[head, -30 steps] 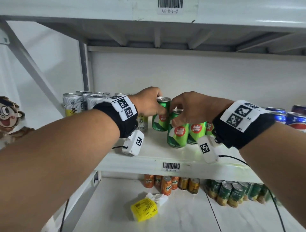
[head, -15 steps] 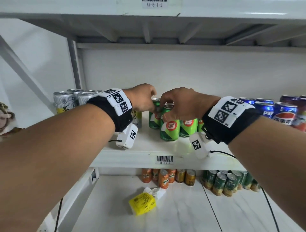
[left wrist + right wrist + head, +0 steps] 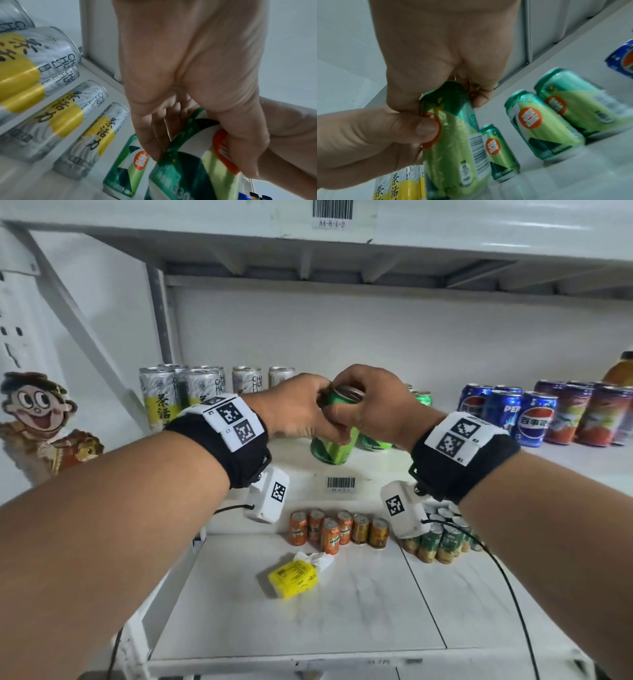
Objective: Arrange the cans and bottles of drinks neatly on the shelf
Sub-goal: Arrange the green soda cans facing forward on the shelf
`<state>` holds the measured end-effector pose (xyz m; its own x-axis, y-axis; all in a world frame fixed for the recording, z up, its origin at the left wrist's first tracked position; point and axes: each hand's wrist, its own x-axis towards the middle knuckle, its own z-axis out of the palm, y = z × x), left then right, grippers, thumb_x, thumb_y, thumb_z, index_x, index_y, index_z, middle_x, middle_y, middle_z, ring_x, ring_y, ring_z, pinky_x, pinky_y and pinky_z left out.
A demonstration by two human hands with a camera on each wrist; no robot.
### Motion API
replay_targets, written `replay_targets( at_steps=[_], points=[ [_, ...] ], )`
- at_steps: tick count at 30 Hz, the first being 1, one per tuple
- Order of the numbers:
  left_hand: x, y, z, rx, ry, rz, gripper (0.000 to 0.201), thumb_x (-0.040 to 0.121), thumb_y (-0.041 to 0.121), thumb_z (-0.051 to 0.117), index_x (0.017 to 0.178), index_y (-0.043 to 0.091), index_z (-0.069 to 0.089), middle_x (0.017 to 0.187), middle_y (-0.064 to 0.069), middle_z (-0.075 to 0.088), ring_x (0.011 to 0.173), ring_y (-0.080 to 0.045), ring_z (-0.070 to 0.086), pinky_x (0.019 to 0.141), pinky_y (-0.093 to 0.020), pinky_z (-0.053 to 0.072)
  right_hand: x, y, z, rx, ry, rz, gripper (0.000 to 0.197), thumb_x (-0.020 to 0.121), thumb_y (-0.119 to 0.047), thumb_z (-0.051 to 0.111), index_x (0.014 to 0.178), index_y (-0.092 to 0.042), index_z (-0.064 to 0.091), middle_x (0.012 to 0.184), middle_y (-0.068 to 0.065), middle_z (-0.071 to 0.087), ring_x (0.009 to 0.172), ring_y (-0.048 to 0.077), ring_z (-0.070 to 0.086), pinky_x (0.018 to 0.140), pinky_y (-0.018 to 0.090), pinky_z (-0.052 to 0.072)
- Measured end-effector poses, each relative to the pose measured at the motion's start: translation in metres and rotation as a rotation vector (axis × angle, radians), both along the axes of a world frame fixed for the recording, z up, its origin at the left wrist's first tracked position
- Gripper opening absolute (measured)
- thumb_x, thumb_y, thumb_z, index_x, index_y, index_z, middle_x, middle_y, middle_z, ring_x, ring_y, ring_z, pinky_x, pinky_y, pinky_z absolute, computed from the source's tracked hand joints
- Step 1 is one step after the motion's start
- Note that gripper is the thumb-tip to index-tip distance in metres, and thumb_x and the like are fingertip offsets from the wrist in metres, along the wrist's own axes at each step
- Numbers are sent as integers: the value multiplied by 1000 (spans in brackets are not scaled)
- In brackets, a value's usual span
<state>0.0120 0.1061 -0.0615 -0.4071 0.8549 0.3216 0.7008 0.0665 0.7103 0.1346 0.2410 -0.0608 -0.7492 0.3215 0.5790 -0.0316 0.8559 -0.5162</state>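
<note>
From my head, my left hand [image 3: 298, 409] and right hand [image 3: 373, 405] both grip one green aluminium drink can [image 3: 337, 436], tilted, at the middle of the white metal shelf [image 3: 565, 460]. Silver-and-yellow tea cans [image 3: 161, 395] stand at nine o'clock, blue cola cans [image 3: 507, 412] at three.

At my left wrist, my fingers [image 3: 150, 138] curl round the green can [image 3: 197, 155].

At my right wrist, my thumb and fingers [image 3: 481, 98] pinch its top [image 3: 450, 121]; three more green cans [image 3: 539, 124] stand at three o'clock.

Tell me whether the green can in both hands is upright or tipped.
Tipped. The green can leans, top toward the right hand and base toward the left hand, both gripping it.
</note>
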Motion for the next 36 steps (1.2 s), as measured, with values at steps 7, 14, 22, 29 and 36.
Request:
replay_targets(
  at_steps=[7, 14, 22, 29, 36],
  points=[
    [43, 37, -16, 110, -145, 4, 58, 54, 21, 100, 104, 11, 73, 104, -9, 81, 101, -27, 79, 95, -50, 64, 45, 45, -12, -493, 92, 97, 43, 87, -32, 85, 120, -12, 67, 117, 12, 73, 106, 26, 73, 91, 44, 60],
    [87, 120, -25, 136, -197, -7, 59, 62, 13, 97, 115, 7, 73, 113, -15, 80, 109, -31, 77, 101, -51, 62, 93, 125, -28, -624, -3, 228, 24, 98, -26, 72, 115, -8, 70, 105, 8, 78, 89, 17, 77, 72, 28, 60],
    [126, 198, -53, 254, -274, 39, 74, 58, 38, 101, 119, 11, 70, 111, -3, 82, 108, -21, 78, 101, -44, 62, 122, 205, -44, -572, 99, 211, 42, 91, -41, 76, 111, -4, 73, 105, 16, 78, 98, 34, 77, 92, 54, 62],
    [131, 204, -92, 232, -221, 99, 76, 61, 41, 101, 127, 24, 67, 118, 9, 80, 112, -11, 76, 100, -36, 62, 128, 226, -74, -798, 48, 377, 25, 97, -29, 74, 115, -13, 69, 106, 6, 78, 99, 27, 76, 90, 51, 63],
    [133, 204, -89, 303, -326, 148, 69, 71, 29, 97, 128, 8, 64, 115, -7, 81, 110, -24, 78, 100, -47, 62, 124, 231, -72, -877, 23, 361, 22, 96, -33, 75, 102, -13, 72, 103, 12, 79, 102, 36, 76, 94, 59, 60]
  ],
)
